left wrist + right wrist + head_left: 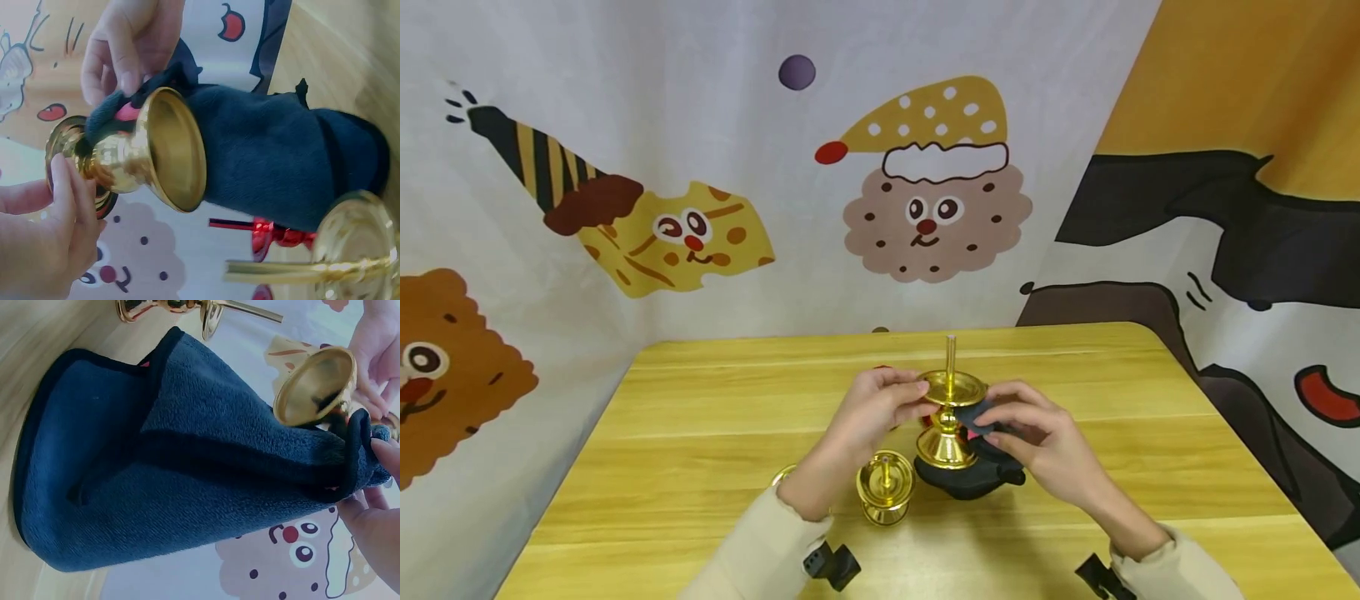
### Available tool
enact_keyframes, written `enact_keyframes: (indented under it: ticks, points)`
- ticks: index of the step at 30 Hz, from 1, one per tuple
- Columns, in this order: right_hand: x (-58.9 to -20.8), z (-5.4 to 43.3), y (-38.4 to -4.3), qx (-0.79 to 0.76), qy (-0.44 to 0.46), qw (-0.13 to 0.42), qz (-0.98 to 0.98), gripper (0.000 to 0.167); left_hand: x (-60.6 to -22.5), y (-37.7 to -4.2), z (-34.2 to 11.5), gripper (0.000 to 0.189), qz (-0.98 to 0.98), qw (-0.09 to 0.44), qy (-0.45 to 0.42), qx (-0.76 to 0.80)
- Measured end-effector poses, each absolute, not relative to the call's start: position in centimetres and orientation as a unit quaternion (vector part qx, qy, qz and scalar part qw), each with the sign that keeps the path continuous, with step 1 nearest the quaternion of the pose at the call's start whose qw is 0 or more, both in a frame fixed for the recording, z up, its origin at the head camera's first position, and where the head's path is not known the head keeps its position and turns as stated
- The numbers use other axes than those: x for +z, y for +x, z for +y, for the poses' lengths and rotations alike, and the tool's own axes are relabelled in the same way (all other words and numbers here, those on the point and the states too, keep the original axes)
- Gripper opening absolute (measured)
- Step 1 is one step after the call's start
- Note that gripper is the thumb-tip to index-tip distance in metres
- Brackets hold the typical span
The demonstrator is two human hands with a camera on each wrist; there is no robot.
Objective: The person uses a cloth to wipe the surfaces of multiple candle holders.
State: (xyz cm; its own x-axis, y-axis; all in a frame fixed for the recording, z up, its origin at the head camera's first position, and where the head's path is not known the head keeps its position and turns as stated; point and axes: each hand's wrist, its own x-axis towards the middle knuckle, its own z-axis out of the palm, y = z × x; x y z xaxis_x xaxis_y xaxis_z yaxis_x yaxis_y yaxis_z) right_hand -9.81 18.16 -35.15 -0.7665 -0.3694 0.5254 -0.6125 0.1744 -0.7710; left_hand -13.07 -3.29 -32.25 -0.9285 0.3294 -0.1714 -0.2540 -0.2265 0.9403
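My left hand (880, 404) grips a gold candlestick (946, 450) by the rim of its upper dish, holding it upright above the table. A thin metal spike rises from that dish. My right hand (1048, 429) pinches a dark blue cloth (206, 469) with black edging and presses it around the candlestick's stem. The rest of the cloth hangs below, its lower end near the tabletop. Some pink shows at a fold of the cloth (128, 112) in the left wrist view.
On the wooden table (700, 433) a second gold candlestick (885, 492) stands left of the held one. Another gold piece (784, 473) is mostly hidden behind my left forearm. Red candlesticks (281, 237) stand farther back. A cartoon-printed curtain (715, 100) hangs behind the table.
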Motion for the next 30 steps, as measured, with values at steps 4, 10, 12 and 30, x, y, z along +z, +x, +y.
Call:
enact_keyframes:
  ticks: [4,10,12,30]
  points:
    - [-35.1,18.7,-10.1,0.551,0.327,0.112,-0.759,0.034,-31.1,-13.1,-4.0,0.033,0.593,0.193,0.021,0.781]
    - [-34.9,20.6,-10.6,0.547,0.313,0.119,-0.767,0.034,-28.4,-13.5,-6.5,0.039,0.602,0.165,0.024,0.781]
    - [-34.8,21.5,-10.7,0.539,0.294,0.121,-0.780,0.033,-27.6,-13.8,-7.7,0.038,0.611,0.150,0.033,0.777]
    - [-35.3,26.4,-11.0,0.468,0.196,0.136,-0.851,0.026,-35.8,-17.4,-17.2,0.046,0.666,0.122,-0.043,0.734]
